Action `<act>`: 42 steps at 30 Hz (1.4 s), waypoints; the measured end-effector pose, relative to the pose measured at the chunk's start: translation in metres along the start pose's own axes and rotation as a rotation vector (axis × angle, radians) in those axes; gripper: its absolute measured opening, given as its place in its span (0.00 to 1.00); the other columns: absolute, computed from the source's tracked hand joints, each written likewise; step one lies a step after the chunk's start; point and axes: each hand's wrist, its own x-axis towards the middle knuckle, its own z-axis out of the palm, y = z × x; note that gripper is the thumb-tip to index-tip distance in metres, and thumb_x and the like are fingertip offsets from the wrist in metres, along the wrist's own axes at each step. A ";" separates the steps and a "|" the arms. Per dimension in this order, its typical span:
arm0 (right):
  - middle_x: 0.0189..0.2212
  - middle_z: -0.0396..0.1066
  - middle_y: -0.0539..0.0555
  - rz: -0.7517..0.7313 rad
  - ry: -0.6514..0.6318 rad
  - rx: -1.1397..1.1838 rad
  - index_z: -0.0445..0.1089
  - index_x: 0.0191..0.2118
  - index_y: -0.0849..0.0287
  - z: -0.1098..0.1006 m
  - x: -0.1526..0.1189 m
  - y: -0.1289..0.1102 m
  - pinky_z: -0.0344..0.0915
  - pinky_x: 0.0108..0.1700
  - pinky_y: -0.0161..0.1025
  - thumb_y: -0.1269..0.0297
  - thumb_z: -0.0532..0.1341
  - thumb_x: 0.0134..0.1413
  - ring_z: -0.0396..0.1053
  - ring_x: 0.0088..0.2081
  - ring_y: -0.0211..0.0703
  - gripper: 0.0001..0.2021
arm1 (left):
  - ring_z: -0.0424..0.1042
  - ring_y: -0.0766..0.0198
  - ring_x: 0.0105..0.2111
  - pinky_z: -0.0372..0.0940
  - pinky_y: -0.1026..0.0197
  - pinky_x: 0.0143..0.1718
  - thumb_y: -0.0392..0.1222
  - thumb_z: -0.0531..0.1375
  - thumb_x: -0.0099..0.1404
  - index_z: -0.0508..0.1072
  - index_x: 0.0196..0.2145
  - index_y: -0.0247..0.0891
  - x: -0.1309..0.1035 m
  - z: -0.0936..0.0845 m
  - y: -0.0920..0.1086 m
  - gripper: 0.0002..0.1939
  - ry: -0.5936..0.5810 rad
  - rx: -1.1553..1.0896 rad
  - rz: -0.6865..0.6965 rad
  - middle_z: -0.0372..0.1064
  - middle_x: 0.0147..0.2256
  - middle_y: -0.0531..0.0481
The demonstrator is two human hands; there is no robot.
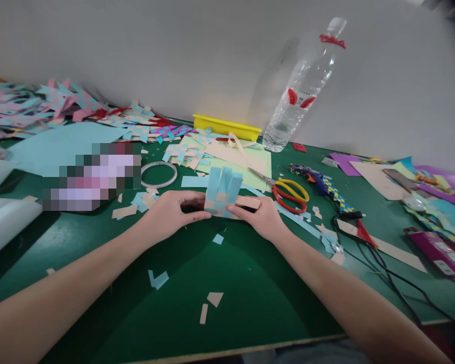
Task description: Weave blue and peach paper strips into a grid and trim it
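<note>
Both bare arms are stretched forward, and the left hand (pixel 170 213) and right hand (pixel 261 218) are held close together with fingers pinched shut.

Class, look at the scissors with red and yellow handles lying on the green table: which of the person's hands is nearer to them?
Right. The right hand lies just left of the scissors, pinching the woven blue and peach paper strips; the left hand holds the weave's far side, farther away.

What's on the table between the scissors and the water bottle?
In the head view, only bare green table lies between the scissors and the bottle; a small red scrap sits just aside.
</note>
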 end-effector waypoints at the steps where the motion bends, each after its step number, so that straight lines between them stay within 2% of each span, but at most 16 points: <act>1: 0.35 0.76 0.51 0.022 0.016 0.030 0.76 0.38 0.52 0.000 0.000 -0.001 0.68 0.37 0.42 0.53 0.62 0.50 0.72 0.36 0.45 0.13 | 0.74 0.58 0.42 0.68 0.57 0.47 0.50 0.64 0.55 0.75 0.46 0.48 0.000 0.000 -0.001 0.19 -0.009 -0.005 -0.002 0.76 0.43 0.53; 6: 0.34 0.76 0.53 0.084 0.054 0.105 0.76 0.37 0.56 0.000 -0.001 -0.003 0.68 0.35 0.42 0.52 0.64 0.47 0.72 0.36 0.47 0.15 | 0.75 0.58 0.40 0.69 0.57 0.47 0.50 0.64 0.56 0.74 0.46 0.48 -0.001 -0.001 -0.002 0.19 -0.043 -0.064 -0.052 0.77 0.39 0.53; 11: 0.30 0.75 0.51 0.071 0.050 0.091 0.76 0.34 0.56 0.001 -0.002 -0.005 0.65 0.30 0.37 0.52 0.64 0.47 0.70 0.31 0.42 0.13 | 0.77 0.61 0.35 0.71 0.60 0.43 0.49 0.62 0.59 0.76 0.44 0.45 -0.002 0.000 0.002 0.15 -0.071 -0.152 -0.084 0.77 0.38 0.53; 18: 0.21 0.69 0.49 0.074 0.058 0.023 0.76 0.29 0.59 -0.001 -0.002 -0.007 0.55 0.22 0.33 0.51 0.64 0.47 0.61 0.22 0.35 0.14 | 0.77 0.62 0.34 0.70 0.62 0.41 0.51 0.58 0.62 0.77 0.36 0.42 -0.002 0.000 0.002 0.13 -0.066 -0.070 -0.059 0.78 0.35 0.53; 23: 0.20 0.67 0.49 0.092 0.052 0.011 0.74 0.27 0.58 -0.001 -0.002 -0.005 0.53 0.21 0.32 0.50 0.64 0.46 0.60 0.21 0.34 0.15 | 0.77 0.62 0.34 0.70 0.62 0.39 0.51 0.57 0.63 0.77 0.35 0.42 -0.003 0.000 0.003 0.13 -0.064 0.002 -0.055 0.78 0.32 0.53; 27: 0.24 0.71 0.50 0.077 0.036 0.036 0.76 0.30 0.57 -0.001 -0.002 -0.006 0.58 0.23 0.33 0.52 0.64 0.47 0.65 0.24 0.37 0.13 | 0.77 0.62 0.34 0.70 0.63 0.39 0.51 0.57 0.63 0.77 0.35 0.44 -0.003 0.001 0.005 0.13 -0.060 0.050 -0.060 0.78 0.31 0.54; 31: 0.31 0.76 0.51 0.062 0.027 0.076 0.76 0.35 0.56 -0.002 -0.002 -0.007 0.66 0.30 0.36 0.53 0.64 0.48 0.71 0.32 0.42 0.13 | 0.77 0.62 0.32 0.70 0.63 0.37 0.52 0.56 0.63 0.78 0.35 0.44 -0.004 0.001 0.006 0.14 -0.054 0.084 -0.057 0.78 0.31 0.55; 35: 0.36 0.77 0.52 0.064 0.021 0.113 0.76 0.38 0.55 -0.002 -0.001 -0.007 0.69 0.38 0.40 0.54 0.64 0.47 0.73 0.38 0.46 0.13 | 0.77 0.61 0.34 0.70 0.62 0.38 0.52 0.56 0.63 0.78 0.35 0.45 -0.004 0.001 0.007 0.14 -0.075 0.052 -0.047 0.78 0.30 0.55; 42: 0.36 0.77 0.53 0.069 0.019 0.143 0.76 0.36 0.56 -0.002 -0.001 -0.006 0.70 0.38 0.42 0.54 0.65 0.47 0.74 0.38 0.46 0.13 | 0.77 0.62 0.33 0.69 0.62 0.39 0.52 0.56 0.64 0.78 0.35 0.44 -0.005 0.000 0.009 0.14 -0.134 -0.015 -0.064 0.78 0.30 0.54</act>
